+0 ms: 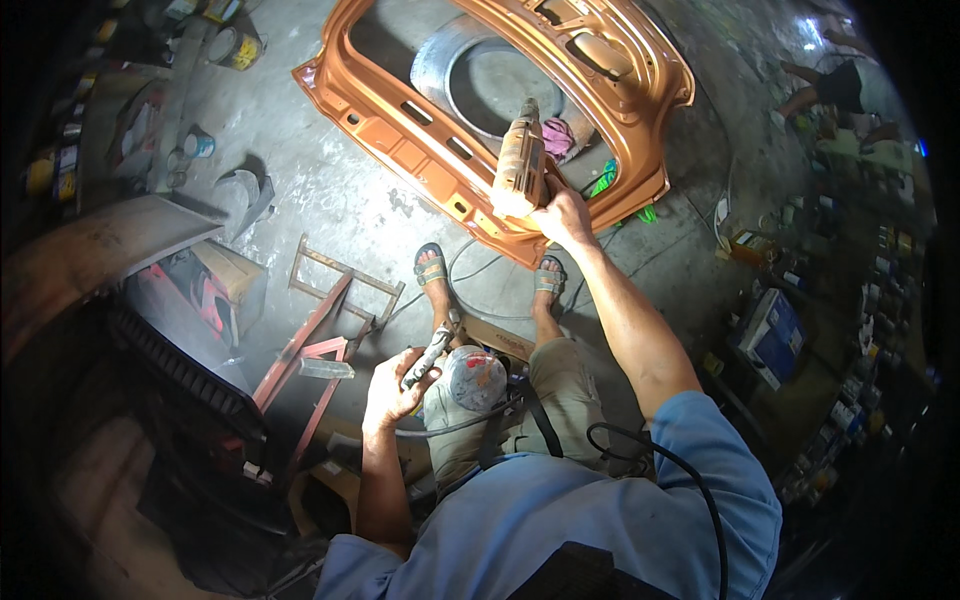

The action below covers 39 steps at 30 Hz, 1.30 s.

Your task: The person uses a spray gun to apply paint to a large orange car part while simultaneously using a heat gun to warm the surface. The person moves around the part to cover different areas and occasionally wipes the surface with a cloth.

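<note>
- Right hand (563, 215): fingers wrapped tight round the grip of a dusty power tool (521, 165), arm stretched forward, tool held over the near edge of the orange car door panel (640, 90).
- Left hand (393, 385): fingers closed on a spray gun (430, 355) with a round cup (474, 378), held at the knee.
- Panel lies flat on the concrete floor (330, 190), just beyond the sandalled feet (432, 268).
- Judged step: working the panel's edge with the tool; next calls for steady contact along that frame.
- Red metal stand (315, 345) to the left.
</note>
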Available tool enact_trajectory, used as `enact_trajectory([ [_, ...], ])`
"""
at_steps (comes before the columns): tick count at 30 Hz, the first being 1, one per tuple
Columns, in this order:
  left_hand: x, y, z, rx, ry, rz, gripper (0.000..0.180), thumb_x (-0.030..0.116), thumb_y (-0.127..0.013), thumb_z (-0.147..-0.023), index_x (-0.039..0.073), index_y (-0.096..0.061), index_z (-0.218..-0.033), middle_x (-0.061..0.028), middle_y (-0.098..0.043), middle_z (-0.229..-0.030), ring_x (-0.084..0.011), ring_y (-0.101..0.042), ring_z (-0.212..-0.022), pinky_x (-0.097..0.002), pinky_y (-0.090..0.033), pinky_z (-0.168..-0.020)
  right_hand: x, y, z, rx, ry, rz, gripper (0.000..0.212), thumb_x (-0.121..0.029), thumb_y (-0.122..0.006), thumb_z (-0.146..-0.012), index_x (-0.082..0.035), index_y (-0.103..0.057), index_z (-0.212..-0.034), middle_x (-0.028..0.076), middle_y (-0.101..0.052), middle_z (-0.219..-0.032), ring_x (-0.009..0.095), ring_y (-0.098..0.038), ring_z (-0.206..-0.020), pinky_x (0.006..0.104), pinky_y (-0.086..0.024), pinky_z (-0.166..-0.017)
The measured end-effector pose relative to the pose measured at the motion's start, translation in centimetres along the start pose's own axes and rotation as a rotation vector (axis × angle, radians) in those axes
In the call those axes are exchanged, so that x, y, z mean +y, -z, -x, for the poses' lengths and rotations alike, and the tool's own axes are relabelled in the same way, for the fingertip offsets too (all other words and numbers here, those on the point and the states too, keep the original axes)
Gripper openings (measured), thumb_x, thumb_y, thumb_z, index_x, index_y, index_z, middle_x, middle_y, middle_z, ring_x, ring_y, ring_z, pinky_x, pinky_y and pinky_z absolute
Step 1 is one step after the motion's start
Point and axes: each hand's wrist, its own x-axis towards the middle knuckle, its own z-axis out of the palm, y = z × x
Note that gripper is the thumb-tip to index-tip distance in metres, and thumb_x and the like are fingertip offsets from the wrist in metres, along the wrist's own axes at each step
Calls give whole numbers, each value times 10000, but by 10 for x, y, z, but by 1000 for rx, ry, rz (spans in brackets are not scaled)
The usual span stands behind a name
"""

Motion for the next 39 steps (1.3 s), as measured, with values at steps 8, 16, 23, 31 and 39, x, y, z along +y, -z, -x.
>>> enact_trajectory([
  [8, 5, 0, -4, -23, 16, 50, 453, 424, -761, -875, 41, -709, -1113, -191, -710, -918, -385, -698, -866, -405, -544, -769, 24, 9, 33, 74, -245, -6, 537, -306, -789, -807, -64, -637, -1261, 234, -726, -1086, 396, -699, -1043, 445, -565, -877],
  [16, 0, -2, -3, -26, 1, 8, 481, 445, -754, -875, 32, -703, -1118, -198, -710, -912, -391, -697, -869, -412, -544, -769, 47, 19, 54, 75, -451, 4, 530, -324, -770, -828, -100, -628, -1288, 207, -709, -1192, 394, -661, -1139, 473, -535, -947],
  [23, -4, -2, -1, -19, 6, -5, 473, 452, -749, -881, 42, -703, -1113, -193, -707, -902, -391, -699, -866, -417, -542, -755, 17, 18, 40, 35, -298, 82, 522, -351, -796, -823, -78, -628, -1236, 225, -732, -1072, 419, -689, -1052, 484, -556, -895],
  [31, 0, -1, 5, 13, 27, 25, 400, 398, -767, -879, 70, -725, -1105, -168, -694, -877, -367, -686, -809, -393, -535, -731, -17, -2, 2, 13, 58, -43, 563, -443, -841, -763, -65, -641, -1129, 217, -732, -970, 416, -706, -947, 487, -566, -796],
  [39, -13, -2, 13, 41, 54, 33, 384, 365, -792, -864, 68, -721, -1098, -164, -681, -851, -343, -678, -769, -386, -533, -718, -42, 1, -29, -18, 78, -17, 578, -504, -837, -756, -96, -660, -1126, 168, -750, -983, 357, -731, -952, 432, -578, -808],
])
